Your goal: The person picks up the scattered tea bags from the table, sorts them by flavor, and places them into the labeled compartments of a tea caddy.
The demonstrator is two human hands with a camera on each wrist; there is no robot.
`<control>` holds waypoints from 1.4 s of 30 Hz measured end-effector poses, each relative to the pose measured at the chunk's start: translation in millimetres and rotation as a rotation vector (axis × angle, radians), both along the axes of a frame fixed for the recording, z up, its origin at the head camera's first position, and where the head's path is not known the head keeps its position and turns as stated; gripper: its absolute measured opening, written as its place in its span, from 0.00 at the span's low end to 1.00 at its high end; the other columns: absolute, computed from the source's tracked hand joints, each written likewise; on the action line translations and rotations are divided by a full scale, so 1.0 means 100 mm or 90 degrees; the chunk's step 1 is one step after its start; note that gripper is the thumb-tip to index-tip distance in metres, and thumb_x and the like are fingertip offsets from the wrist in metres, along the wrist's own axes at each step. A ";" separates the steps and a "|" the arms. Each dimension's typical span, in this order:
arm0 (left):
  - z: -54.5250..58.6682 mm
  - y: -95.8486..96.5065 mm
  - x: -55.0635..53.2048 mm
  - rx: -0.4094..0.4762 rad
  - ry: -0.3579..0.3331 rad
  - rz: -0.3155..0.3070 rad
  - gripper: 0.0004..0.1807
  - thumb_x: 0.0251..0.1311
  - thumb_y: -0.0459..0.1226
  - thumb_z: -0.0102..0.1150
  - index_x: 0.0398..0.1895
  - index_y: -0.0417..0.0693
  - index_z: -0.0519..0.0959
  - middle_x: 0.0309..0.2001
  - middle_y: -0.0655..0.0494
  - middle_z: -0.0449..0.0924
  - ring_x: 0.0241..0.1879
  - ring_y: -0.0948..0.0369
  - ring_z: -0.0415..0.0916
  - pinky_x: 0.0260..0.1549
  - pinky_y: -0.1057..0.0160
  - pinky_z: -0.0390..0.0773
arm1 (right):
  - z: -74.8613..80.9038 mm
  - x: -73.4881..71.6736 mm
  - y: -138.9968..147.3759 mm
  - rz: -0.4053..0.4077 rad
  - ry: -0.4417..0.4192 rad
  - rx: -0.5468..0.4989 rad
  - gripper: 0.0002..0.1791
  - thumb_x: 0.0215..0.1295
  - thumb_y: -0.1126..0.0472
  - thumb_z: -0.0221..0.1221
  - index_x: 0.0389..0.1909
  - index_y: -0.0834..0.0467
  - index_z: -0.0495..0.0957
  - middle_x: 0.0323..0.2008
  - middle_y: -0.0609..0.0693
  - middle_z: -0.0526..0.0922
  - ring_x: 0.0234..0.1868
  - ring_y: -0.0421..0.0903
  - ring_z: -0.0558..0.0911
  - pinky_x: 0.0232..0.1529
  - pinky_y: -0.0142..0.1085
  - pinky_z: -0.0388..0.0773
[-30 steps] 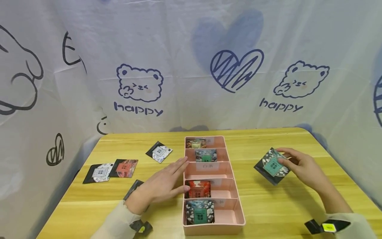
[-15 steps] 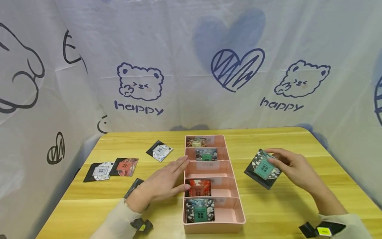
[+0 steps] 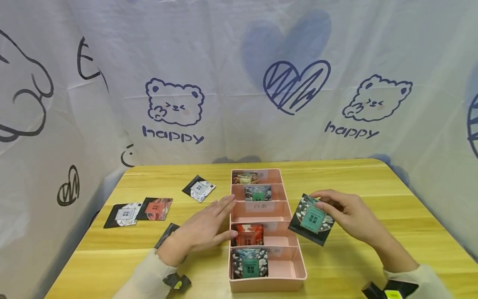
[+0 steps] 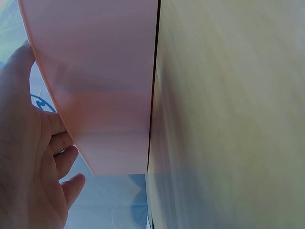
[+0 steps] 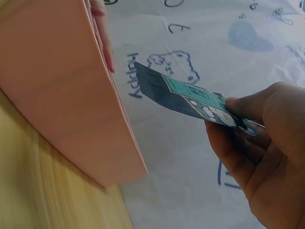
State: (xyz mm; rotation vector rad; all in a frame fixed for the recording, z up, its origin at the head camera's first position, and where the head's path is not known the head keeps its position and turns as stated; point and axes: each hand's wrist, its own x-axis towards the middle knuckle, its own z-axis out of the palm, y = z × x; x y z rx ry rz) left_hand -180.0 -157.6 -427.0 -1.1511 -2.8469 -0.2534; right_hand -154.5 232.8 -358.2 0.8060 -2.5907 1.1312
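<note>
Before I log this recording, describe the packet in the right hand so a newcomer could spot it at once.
Find the pink divided tray on the yellow table. To its right, the right hand pinches a dark, green-labelled packet. Its look-alike sits in the nearest compartment; only this one is held up.

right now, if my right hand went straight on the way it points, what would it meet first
Most likely the right side of the pink box, the packet in your right hand arriving first; height is unclear, so it might pass over the rim.
</note>
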 end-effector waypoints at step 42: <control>0.00 0.01 0.00 0.003 -0.017 0.011 0.48 0.68 0.67 0.30 0.79 0.44 0.44 0.78 0.49 0.39 0.75 0.52 0.42 0.72 0.53 0.49 | -0.25 0.08 -0.82 0.191 -0.047 0.047 0.09 0.73 0.57 0.56 0.46 0.51 0.83 0.38 0.41 0.85 0.21 0.30 0.69 0.26 0.29 0.75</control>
